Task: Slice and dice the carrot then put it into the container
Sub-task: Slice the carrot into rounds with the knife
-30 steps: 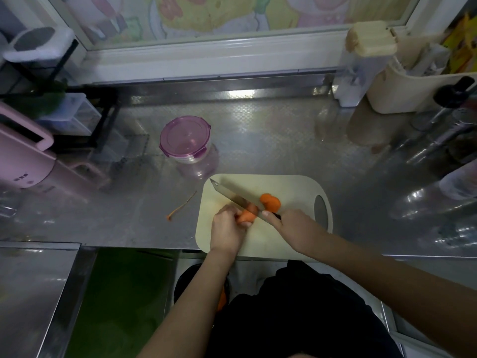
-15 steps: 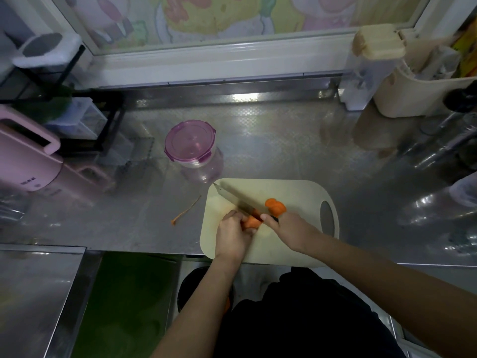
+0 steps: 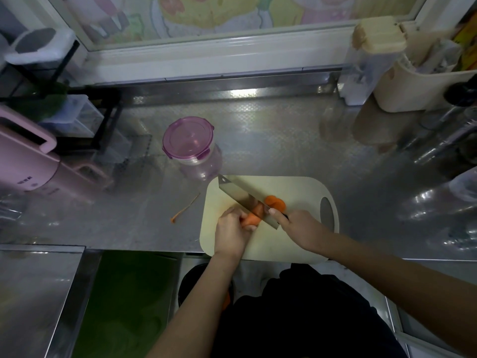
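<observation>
I observe my left hand (image 3: 230,232) fingers curled around the orange carrot (image 3: 251,218) on the cream plastic cutting board (image 3: 304,239); my right hand (image 3: 296,227) fingers clamp the steel cleaver (image 3: 242,198), its blade against the carrot.

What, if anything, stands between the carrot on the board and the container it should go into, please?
The purple lid sits on the container, blocking entry. Nothing else visible lies on the counter between it and the cutting board holding the carrot.
</observation>
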The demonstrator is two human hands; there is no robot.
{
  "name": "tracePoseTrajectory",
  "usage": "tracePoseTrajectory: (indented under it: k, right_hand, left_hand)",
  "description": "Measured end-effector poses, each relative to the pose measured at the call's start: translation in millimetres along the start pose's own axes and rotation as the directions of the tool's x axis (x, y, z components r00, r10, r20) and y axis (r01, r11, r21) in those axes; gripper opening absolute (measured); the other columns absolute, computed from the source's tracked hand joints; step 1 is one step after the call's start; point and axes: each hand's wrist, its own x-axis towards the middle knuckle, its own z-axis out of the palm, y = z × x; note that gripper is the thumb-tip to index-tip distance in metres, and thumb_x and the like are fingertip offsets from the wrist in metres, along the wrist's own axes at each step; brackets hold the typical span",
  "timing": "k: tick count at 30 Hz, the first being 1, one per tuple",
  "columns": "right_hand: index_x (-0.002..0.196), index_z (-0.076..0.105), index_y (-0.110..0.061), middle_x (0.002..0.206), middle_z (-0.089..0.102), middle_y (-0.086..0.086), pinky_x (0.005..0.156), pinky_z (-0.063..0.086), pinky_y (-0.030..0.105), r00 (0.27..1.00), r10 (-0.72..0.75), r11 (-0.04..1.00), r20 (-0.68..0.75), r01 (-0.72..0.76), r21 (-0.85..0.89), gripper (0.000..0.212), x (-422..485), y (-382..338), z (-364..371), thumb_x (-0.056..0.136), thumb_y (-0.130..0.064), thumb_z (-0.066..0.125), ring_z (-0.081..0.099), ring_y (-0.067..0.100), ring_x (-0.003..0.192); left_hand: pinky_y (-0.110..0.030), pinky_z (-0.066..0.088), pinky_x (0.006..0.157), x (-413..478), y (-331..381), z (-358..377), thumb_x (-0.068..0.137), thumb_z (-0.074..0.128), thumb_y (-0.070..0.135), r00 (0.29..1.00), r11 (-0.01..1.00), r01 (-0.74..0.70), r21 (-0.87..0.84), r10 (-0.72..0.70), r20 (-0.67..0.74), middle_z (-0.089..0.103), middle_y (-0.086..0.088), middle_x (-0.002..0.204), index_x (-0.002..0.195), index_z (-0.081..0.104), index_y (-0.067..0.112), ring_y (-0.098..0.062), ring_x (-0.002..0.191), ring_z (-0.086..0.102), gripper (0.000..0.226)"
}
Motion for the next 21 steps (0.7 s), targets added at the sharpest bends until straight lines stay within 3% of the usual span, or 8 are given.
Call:
tracePoseTrajectory:
  k: [6, 12, 21]
  right_hand:
    - [0.057, 0.035, -0.021, 0.055, 0.042, 0.000, 0.050, 0.026, 0.023, 1.000, -0.013, 1.000, -0.022, 0.013, -0.017, 0.048, -8.0, 1.2, -1.4, 0.101, -0.041, 0.034, 0.041, 0.007, 0.053]
    - [0.058, 0.034, -0.022, 0.055, 0.042, 0.000, 0.064, 0.029, 0.028, 1.000, -0.017, 0.999, -0.011, 0.016, -0.040, 0.048, -6.9, 2.0, 0.4, 0.100, -0.043, 0.033, 0.041, 0.007, 0.053]
    - [0.056, 0.035, -0.022, 0.054, 0.041, -0.002, 0.051, 0.025, 0.025, 0.999, -0.032, 0.999, -0.017, 0.031, -0.034, 0.049, -15.1, 0.7, -1.3, 0.100, -0.042, 0.033, 0.040, 0.007, 0.052]
  left_hand:
    - [-0.016, 0.035, 0.074, -0.5, -0.5, -0.4, 0.071, 0.077, 0.015, 1.000, 1.000, -0.003, 0.000, 0.003, 0.000, 0.062, -0.002, 0.094, 0.085, 0.067, 0.010, -0.017, 0.090, 0.055, 0.018]
    - [-0.022, 0.039, 0.075, -1.1, -0.3, 0.2, 0.070, 0.078, 0.015, 1.000, 1.000, 0.000, -0.009, 0.000, -0.011, 0.062, -0.003, 0.093, 0.084, 0.065, 0.010, -0.019, 0.087, 0.056, 0.020]
    - [-0.021, 0.040, 0.076, -2.0, -0.2, 0.5, 0.070, 0.078, 0.013, 1.000, 0.999, 0.016, -0.036, -0.017, -0.019, 0.062, -0.004, 0.094, 0.085, 0.065, 0.008, -0.019, 0.087, 0.056, 0.021]
